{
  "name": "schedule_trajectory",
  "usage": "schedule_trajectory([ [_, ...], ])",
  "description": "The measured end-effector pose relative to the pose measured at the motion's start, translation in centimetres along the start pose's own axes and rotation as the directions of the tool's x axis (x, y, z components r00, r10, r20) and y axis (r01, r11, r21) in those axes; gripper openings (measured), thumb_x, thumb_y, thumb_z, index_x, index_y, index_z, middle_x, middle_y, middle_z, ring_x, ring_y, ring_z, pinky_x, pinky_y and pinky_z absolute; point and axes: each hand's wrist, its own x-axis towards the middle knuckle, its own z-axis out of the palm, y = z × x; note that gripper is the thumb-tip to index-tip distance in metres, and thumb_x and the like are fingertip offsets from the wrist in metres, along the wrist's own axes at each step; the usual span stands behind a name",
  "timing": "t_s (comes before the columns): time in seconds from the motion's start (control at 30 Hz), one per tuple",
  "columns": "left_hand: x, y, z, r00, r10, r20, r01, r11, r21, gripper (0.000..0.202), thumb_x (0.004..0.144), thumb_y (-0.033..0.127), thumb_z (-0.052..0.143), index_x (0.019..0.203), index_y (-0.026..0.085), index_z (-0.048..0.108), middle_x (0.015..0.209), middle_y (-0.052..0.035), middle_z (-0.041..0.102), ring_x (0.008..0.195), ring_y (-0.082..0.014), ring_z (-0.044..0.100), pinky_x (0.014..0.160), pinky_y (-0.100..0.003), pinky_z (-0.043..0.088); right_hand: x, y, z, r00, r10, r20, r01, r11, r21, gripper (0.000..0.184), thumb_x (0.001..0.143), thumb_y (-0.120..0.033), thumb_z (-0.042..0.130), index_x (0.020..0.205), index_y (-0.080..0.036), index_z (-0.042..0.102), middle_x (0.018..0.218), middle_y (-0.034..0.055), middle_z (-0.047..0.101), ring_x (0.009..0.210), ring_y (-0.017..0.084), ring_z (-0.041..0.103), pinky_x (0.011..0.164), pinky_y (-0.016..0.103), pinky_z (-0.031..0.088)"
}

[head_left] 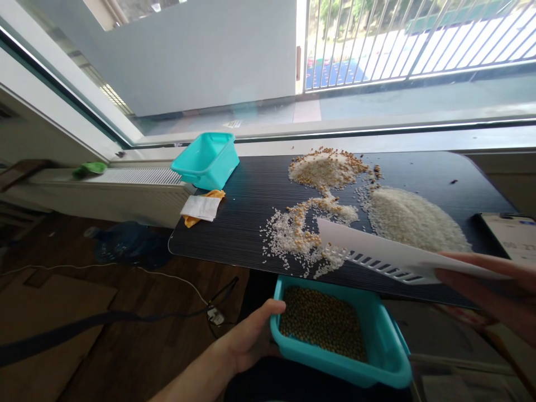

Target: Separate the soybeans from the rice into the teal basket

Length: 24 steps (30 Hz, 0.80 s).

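My left hand (255, 329) grips the left end of a teal plastic tub (335, 363), thumb over the rim. Small round brown-green seeds (322, 321) cover its bottom. The tub sits just below the table's near edge. In my right hand (481, 279) is a white slotted plastic strip (377, 254), pinched at its right end. Its far end reaches over a scattered patch of white rice and tan seeds (301, 234). Behind lies a mixed heap of rice and seeds (326, 167). A larger pile of white rice (414, 218) lies to the right, partly behind the strip.
A second teal tub (207, 159) stands at the table's left end, beside a folded white tissue on orange cloth (203, 206). A phone (511, 234) lies at the right edge. The dark tabletop (251, 190) adjoins a window. Cables and a large plastic bottle (129, 243) are on the floor.
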Motion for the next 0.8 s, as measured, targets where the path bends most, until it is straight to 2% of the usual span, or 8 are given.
schedule_trajectory([
  [0.13,0.0,0.1,-0.1,1.0,0.0,-0.003,0.0,1.0,0.002,0.061,0.074,0.055,0.061,0.118,0.014,0.064,0.106,-0.0112,0.073,0.107,-0.0304,0.062,0.09,-0.04,0.047,2.1,-1.9,0.9,0.998,-0.068,-0.008,0.068,0.994,0.082,0.027,0.076,-0.054,0.064,0.087,-0.033,0.076,0.078,-0.0017,0.075,0.064,0.018,0.069,0.056,0.024,0.056],
  [0.27,0.0,0.1,-0.1,1.0,-0.002,-0.02,0.002,1.0,-0.002,0.062,0.072,0.055,0.062,0.118,0.014,0.063,0.106,-0.0107,0.073,0.106,-0.0304,0.062,0.089,-0.04,0.047,4.7,-3.8,2.6,0.995,-0.102,0.016,0.1,0.987,0.127,0.034,0.078,-0.056,0.061,0.085,-0.026,0.077,0.072,0.0013,0.073,0.057,0.016,0.065,0.051,0.024,0.051],
  [0.43,0.0,0.0,0.0,0.999,-0.007,-0.041,0.006,1.0,-0.015,0.063,0.069,0.056,0.065,0.116,0.014,0.063,0.103,-0.0107,0.074,0.105,-0.0305,0.063,0.086,-0.039,0.048,6.6,-3.6,4.0,0.986,-0.131,0.102,0.112,0.977,0.179,0.045,0.079,-0.059,0.057,0.09,-0.019,0.077,0.061,0.002,0.068,0.044,0.011,0.052,0.038,0.023,0.04],
  [0.53,0.0,0.0,0.1,0.999,-0.005,-0.039,0.004,1.0,-0.025,0.061,0.069,0.055,0.064,0.116,0.015,0.064,0.103,-0.0104,0.074,0.104,-0.0297,0.063,0.084,-0.037,0.048,6.9,-2.9,4.3,0.976,-0.157,0.149,0.127,0.973,0.194,0.043,0.08,-0.055,0.057,0.092,-0.019,0.077,0.058,0.0013,0.066,0.043,0.01,0.05,0.036,0.021,0.038],
  [0.6,0.0,0.1,0.1,0.999,-0.005,-0.036,0.004,1.0,-0.03,0.06,0.07,0.054,0.064,0.115,0.015,0.064,0.103,-0.0102,0.074,0.103,-0.0288,0.063,0.084,-0.037,0.048,6.8,-2.6,4.1,0.969,-0.171,0.177,0.137,0.972,0.194,0.037,0.081,-0.051,0.058,0.093,-0.022,0.076,0.066,0.002,0.071,0.049,0.012,0.058,0.041,0.021,0.044],
  [0.67,0.1,0.1,0.1,0.999,-0.008,-0.032,0.007,0.999,-0.032,0.059,0.071,0.054,0.063,0.115,0.015,0.065,0.103,-0.01,0.074,0.102,-0.0276,0.064,0.085,-0.036,0.048,6.5,-2.6,3.8,0.961,-0.187,0.204,0.149,0.971,0.188,0.029,0.082,-0.046,0.059,0.093,-0.026,0.076,0.078,0.0016,0.074,0.062,0.014,0.066,0.052,0.022,0.051],
  [0.8,0.1,0.2,0.0,1.0,-0.011,-0.021,0.011,0.999,-0.03,0.057,0.073,0.054,0.062,0.115,0.016,0.065,0.104,-0.0092,0.074,0.1,-0.0252,0.064,0.088,-0.036,0.047,6.0,-3.2,2.8,0.943,-0.215,0.253,0.171,0.968,0.186,0.023,0.084,-0.044,0.059,0.094,-0.033,0.076,0.089,-0.0017,0.076,0.077,0.016,0.071,0.068,0.022,0.055],
])
